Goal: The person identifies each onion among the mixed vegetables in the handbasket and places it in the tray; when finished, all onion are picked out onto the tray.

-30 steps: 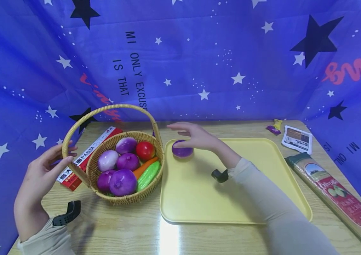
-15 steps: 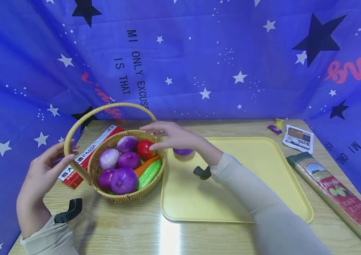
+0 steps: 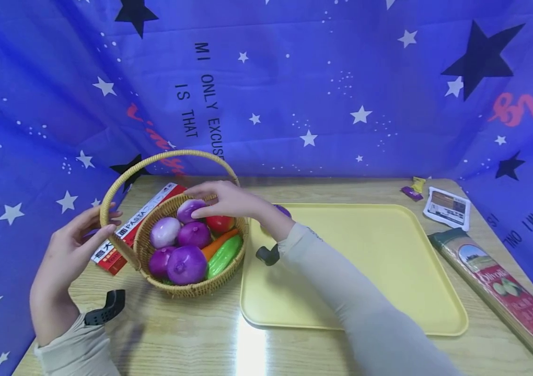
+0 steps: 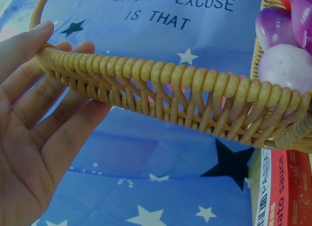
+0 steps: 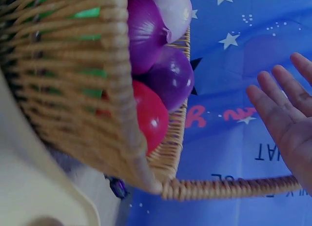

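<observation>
Right hand (image 3: 226,201), fingers straight and holding nothing, hovers over the onion (image 3: 189,210) in the basket (image 3: 186,289).
Left hand (image 3: 66,250) steadies the handle (image 4: 161,92); I judge the onion light, smooth, slippery, best cupped round its middle.

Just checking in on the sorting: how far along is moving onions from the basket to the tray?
Done: one purple onion lies on the yellow tray.

In hand: right hand reaches open over the basket; left hand touches its handle.

Left: five onions, tomato, carrot, cucumber.
</observation>
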The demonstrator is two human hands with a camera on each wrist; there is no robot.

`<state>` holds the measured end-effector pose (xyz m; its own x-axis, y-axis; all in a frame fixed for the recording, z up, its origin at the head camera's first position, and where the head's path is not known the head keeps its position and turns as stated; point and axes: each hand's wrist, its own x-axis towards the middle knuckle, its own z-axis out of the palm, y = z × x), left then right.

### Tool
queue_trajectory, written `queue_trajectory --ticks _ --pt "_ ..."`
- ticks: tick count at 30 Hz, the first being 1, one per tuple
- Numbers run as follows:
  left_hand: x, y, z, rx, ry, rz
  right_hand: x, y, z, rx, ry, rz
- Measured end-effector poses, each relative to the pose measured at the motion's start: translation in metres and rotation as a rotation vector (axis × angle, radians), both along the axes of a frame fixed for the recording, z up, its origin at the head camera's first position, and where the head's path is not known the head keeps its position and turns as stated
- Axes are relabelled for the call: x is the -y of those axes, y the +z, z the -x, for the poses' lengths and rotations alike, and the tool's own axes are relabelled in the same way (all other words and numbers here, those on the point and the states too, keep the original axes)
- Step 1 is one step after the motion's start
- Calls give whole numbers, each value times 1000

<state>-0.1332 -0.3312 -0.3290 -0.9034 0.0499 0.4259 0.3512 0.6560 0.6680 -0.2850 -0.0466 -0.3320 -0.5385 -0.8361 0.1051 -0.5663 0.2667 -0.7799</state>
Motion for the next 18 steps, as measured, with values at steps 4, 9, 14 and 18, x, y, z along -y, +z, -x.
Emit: queue_trajectory --ticks 4,9,14,18 --pt "0 0 0 8 10 4 11 -4 2 22 33 -10" --pt "-1 0 2 13 12 -8 24 -7 -2 54 185 -43" --pt "0 0 2 19 11 -14 37 -15 -9 -26 360 -231" --pt "1 0 2 11 7 -13 44 -21 -14 -1 441 -348"
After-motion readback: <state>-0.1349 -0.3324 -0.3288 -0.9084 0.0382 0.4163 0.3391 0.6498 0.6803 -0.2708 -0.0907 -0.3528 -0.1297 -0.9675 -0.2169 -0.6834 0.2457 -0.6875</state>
